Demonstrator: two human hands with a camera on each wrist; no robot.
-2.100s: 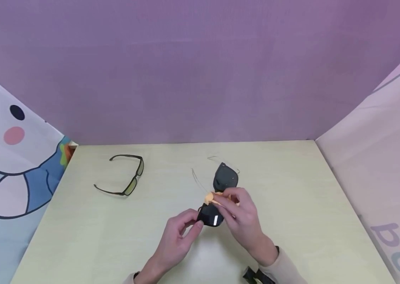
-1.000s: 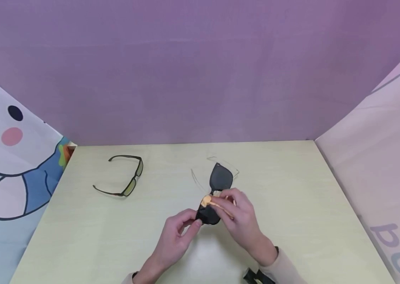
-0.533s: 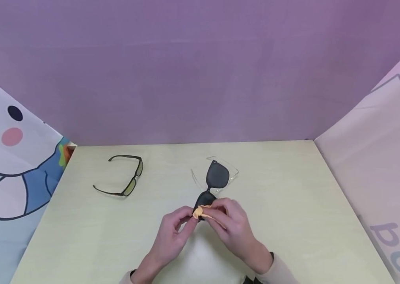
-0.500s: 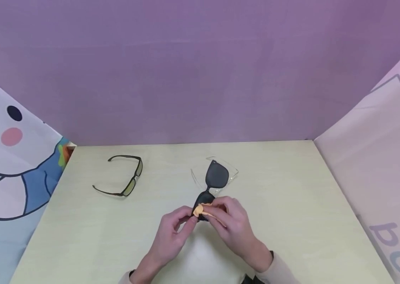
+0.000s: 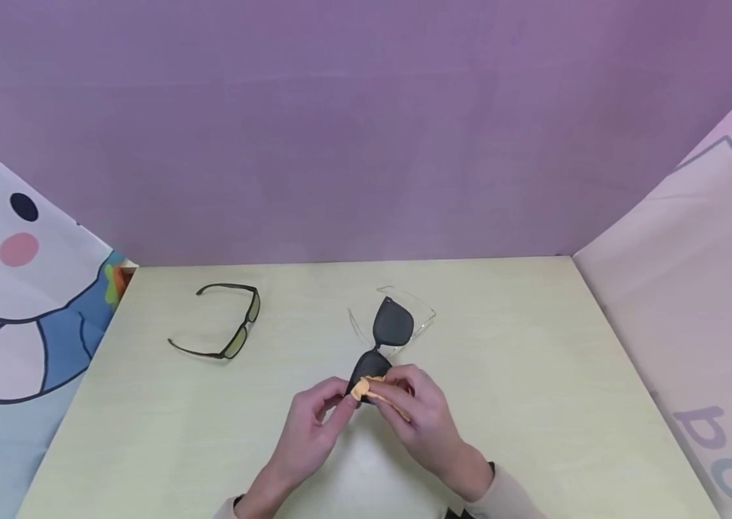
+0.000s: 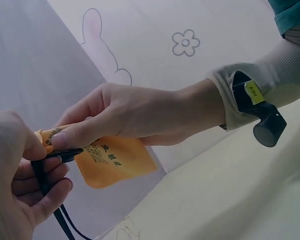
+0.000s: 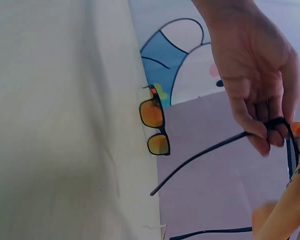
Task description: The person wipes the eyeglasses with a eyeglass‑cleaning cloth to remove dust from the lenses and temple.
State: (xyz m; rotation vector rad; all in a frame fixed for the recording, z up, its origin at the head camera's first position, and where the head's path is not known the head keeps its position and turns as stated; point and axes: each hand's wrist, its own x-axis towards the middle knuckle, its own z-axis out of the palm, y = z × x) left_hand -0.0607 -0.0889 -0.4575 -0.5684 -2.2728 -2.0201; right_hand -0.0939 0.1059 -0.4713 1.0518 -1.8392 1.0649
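Observation:
My left hand (image 5: 307, 432) pinches a pair of black sunglasses (image 5: 394, 322) at one outer corner, near the temple hinge. The sunglasses are held above the table, with their dark lenses slanting away from me. A small orange lens cloth (image 5: 362, 389) is folded between the fingers of my right hand (image 5: 427, 425), which presses it on the nearer lens by my left fingertips. Dark print shows on the hanging part of the cloth (image 6: 115, 160) in the left wrist view. In the right wrist view, the unfolded temples of the sunglasses (image 7: 200, 155) stick out. The cloth and fingers hide part of the nearer lens.
Black-framed glasses with greenish lenses (image 5: 236, 342) lie unfolded on the left of the table (image 5: 210, 432). Thin, pale-framed glasses (image 5: 429, 319) lie behind the sunglasses, partly covered by them. A purple cloth wall (image 5: 366, 144) rises at the back, with printed sheets at both sides.
The right hand has moved the cloth from near the bridge to the outer part of the nearer lens. Both hands and the sunglasses have shifted slightly left, and the sunglasses' tilt has changed.

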